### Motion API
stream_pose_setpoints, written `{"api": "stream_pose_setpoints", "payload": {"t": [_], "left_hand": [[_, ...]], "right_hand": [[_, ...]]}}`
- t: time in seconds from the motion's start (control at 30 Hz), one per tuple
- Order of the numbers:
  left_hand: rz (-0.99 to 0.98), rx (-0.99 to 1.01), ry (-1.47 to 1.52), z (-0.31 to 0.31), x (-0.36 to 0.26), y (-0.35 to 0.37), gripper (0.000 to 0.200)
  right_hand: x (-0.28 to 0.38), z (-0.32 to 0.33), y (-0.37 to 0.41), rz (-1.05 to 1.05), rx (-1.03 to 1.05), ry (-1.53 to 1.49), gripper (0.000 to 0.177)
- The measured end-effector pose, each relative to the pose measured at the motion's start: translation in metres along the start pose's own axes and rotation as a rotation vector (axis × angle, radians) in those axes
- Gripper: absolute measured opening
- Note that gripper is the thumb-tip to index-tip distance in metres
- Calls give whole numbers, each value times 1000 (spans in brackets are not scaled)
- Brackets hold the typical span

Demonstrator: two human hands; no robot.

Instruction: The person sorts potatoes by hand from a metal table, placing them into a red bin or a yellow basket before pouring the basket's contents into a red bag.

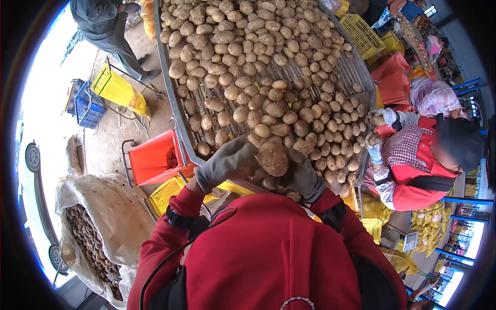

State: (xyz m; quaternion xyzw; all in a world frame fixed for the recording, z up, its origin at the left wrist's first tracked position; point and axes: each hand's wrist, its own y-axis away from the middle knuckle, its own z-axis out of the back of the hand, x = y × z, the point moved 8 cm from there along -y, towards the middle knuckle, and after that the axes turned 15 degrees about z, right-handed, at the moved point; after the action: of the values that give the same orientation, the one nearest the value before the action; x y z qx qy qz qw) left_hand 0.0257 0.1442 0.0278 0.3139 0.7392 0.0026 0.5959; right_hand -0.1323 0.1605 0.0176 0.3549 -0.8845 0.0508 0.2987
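A large, rough brown potato (272,158) is held up between both of my gloved hands, close to my chest. My left hand (230,161), in a grey glove, grips its left side. On its right side, my right hand (304,178) in a matching glove closes round it; part of those fingers is hidden behind the potato. Beyond and below my hands, many loose potatoes (253,51) cover a metal sorting table (178,121) with a slatted surface.
A co-worker (413,160) in a red top and gloves stands at the table's right side. Red bag (150,160) and yellow bag (116,90) hang on frames at left. A big white sack (108,206) of potatoes stands lower left. Yellow crate (361,36) lies upper right. Another person (111,31) stands upper left.
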Motion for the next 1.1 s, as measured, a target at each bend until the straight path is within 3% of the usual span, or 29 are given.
{"api": "stream_pose_setpoints", "payload": {"t": [0.07, 0.23, 0.3, 0.4, 0.43, 0.47, 0.57, 0.67, 0.73, 0.8, 0.83, 0.87, 0.9, 0.93, 1.0, 1.1], "left_hand": [[-340, -14, -497, -14, -15, 3, 35], [-208, -69, -319, 2, 4, -9, 29], [-378, -205, -560, 22, 18, -14, 23], [191, 195, 689, 10, 65, -26, 30], [19, 88, 530, 22, 68, -14, 32], [-136, -49, 370, 33, 72, 0, 45], [-216, -427, -299, 70, 68, 40, 50], [-33, -273, 1142, 167, 156, 57, 42], [-235, -545, 983, 248, 180, 94, 44], [103, -1214, 435, 311, 216, 152, 55], [225, -1466, 148, 360, 248, 165, 63], [181, -1422, 103, 364, 232, 157, 69], [65, -1324, 210, 325, 183, 144, 61], [-138, -1199, 210, 321, 178, 122, 44], [-56, -992, 204, 221, 107, 88, 27], [-87, -754, 122, 127, 67, 55, 25]], "right_hand": [[-1, -1, 0, -24, -15, 25, 77], [1, 20, -2, 48, -165, -131, 70], [7, 20, -2, 63, -170, -43, 68], [0, 24, 6, -14, -159, -99, 65], [4, 25, 6, 32, -285, -53, 64], [8, 26, 4, 65, -388, -4, 64], [3, 46, 14, 16, -332, -83, 62], [2, 61, 23, -3, -337, -77, 61], [-5, 82, 30, -2, -338, -76, 61], [-5, 56, 23, 8, -437, -28, 60], [-11, 76, 24, 25, -376, -34, 58], [-16, 85, 23, 41, -460, -26, 55], [-13, 73, 19, 34, -431, -76, 55], [-13, 61, 16, 8, -386, -126, 55], [-16, 48, 12, 16, -259, -184, 60], [-14, 32, 7, 35, -133, -278, 59]]}}
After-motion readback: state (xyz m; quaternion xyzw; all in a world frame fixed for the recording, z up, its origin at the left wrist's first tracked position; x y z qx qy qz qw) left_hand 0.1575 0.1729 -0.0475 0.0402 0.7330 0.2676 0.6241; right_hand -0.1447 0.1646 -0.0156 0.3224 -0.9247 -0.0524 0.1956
